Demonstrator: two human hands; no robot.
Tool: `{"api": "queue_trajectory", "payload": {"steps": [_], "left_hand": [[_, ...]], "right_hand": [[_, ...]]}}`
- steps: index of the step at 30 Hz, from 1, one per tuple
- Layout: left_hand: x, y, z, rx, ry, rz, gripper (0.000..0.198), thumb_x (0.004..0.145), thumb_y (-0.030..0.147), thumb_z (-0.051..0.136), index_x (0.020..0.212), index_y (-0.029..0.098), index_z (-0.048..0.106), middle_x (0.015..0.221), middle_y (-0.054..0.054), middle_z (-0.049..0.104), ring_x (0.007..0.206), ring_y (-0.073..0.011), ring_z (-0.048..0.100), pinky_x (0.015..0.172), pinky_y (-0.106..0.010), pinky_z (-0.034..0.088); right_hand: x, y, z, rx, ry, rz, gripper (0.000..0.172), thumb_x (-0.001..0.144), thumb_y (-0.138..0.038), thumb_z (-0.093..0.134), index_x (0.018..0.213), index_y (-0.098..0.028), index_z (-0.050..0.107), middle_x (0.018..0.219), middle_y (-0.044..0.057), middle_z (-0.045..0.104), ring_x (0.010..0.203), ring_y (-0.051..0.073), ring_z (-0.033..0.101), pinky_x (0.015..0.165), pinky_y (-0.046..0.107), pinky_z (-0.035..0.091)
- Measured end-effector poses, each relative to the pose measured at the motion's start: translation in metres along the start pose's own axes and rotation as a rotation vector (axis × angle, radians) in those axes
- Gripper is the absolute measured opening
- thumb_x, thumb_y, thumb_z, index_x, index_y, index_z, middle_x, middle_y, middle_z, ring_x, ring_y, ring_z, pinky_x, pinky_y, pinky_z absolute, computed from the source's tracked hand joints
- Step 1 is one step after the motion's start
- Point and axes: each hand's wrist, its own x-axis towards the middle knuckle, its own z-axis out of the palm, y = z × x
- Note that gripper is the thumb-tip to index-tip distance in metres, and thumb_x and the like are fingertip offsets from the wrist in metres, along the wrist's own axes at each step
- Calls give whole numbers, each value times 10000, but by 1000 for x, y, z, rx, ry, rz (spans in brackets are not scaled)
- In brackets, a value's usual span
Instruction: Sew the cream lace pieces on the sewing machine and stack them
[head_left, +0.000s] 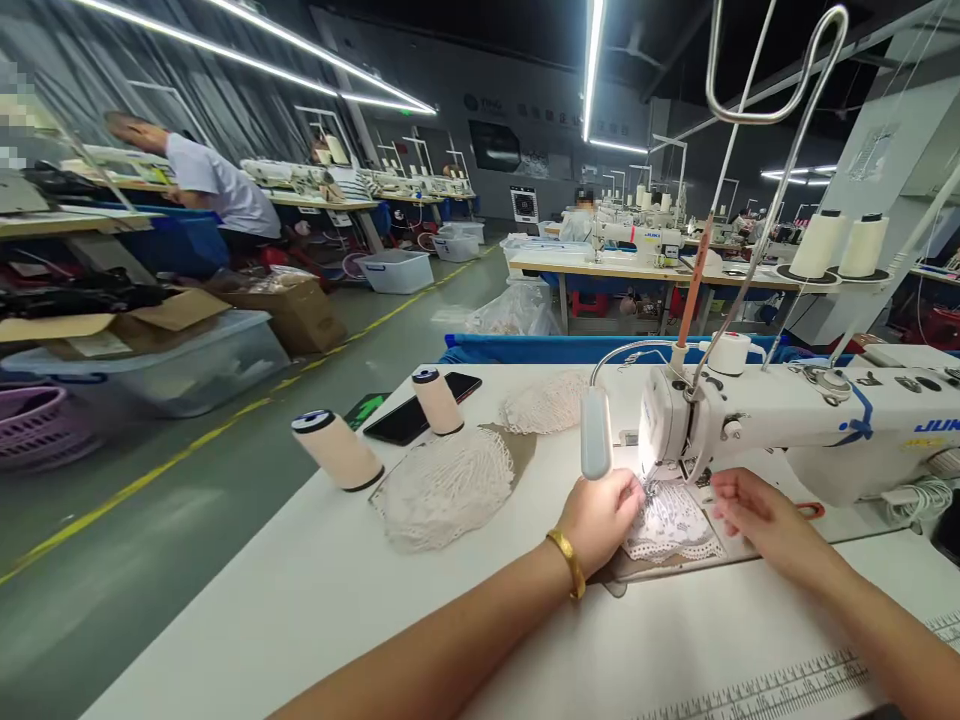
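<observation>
A piece of white lace [671, 525] lies under the needle area of a white sewing machine [757, 420], brightly lit. My left hand [600, 515], with a gold bangle [568, 562] at the wrist, has its fingers closed on the left edge of the lace. To the right of the needle, my right hand [754, 510] is slightly raised with loosely bent, parted fingers and nothing visible in them. A small lamp [596, 435] on a bent neck hangs above my left hand. The needle tip itself is hard to make out.
Left of the machine lie two piles of lace pieces [450, 490], two thread cones [337, 450] and a dark phone [409, 420]. A ruler strip [780, 695] runs along the front. Beyond stand other sewing tables [555, 268], plastic bins [397, 272] and a seated person [217, 180].
</observation>
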Motion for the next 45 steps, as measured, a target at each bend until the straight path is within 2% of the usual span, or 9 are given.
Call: {"api": "queue_trajectory", "payload": {"steps": [2,4,7,11,13,27,31,38,45], "left_hand": [[-1,-1,2,32,23,9,229,932,256,513,738,199,621,704,-16,621,733,-204,579,715,-291,396],[-2,-3,3,46,26,3,233,949,260,514,766,201,646,720,-20,643,735,-208,589,729,-294,401],[-4,-5,4,39,24,-5,232,965,259,511,803,207,668,744,-13,672,717,-197,601,729,-287,410],[-4,-6,7,13,28,-2,217,959,237,519,797,206,660,736,-6,669,689,-181,589,715,-281,404],[-3,-6,8,1,30,-4,215,956,250,531,782,205,650,712,-4,651,671,-178,578,702,-280,397],[-1,-4,11,-30,76,-26,235,931,290,525,748,202,644,627,3,568,605,-163,506,646,-272,352],[-1,-3,11,-25,79,-29,226,927,276,529,744,205,641,612,9,553,602,-164,500,655,-274,353],[-2,-3,13,-21,99,-33,229,915,260,532,704,203,599,611,11,530,600,-162,474,642,-278,347],[-2,-2,12,-14,108,-30,234,922,248,530,704,209,607,598,16,518,603,-163,476,659,-276,345]], "right_hand": [[15,-13,18,265,-25,106,381,869,-501,693,1137,-230,708,1099,100,742,989,263,719,820,377,590],[27,-21,34,386,-21,154,407,779,-498,795,1063,-214,734,1072,104,753,994,274,723,852,387,595],[35,-23,51,379,3,170,469,695,-530,879,1000,-195,756,1013,110,773,971,293,732,877,407,596],[32,-15,67,282,69,175,505,748,-585,837,1054,-190,766,1016,104,784,875,265,730,779,368,586],[31,-12,71,270,45,176,515,769,-578,819,1095,-182,768,1037,105,780,905,268,721,734,342,572],[33,-8,76,255,71,180,481,726,-539,799,1031,-167,785,1001,105,779,929,287,702,660,324,535],[31,-11,75,253,51,176,444,767,-508,777,1061,-175,784,1024,94,779,952,274,699,673,313,529],[29,-16,77,218,93,203,419,759,-539,774,998,-196,781,928,66,774,791,235,671,567,288,464],[30,-17,77,213,80,189,396,770,-539,752,971,-198,774,913,68,772,758,229,656,529,284,434]]}}
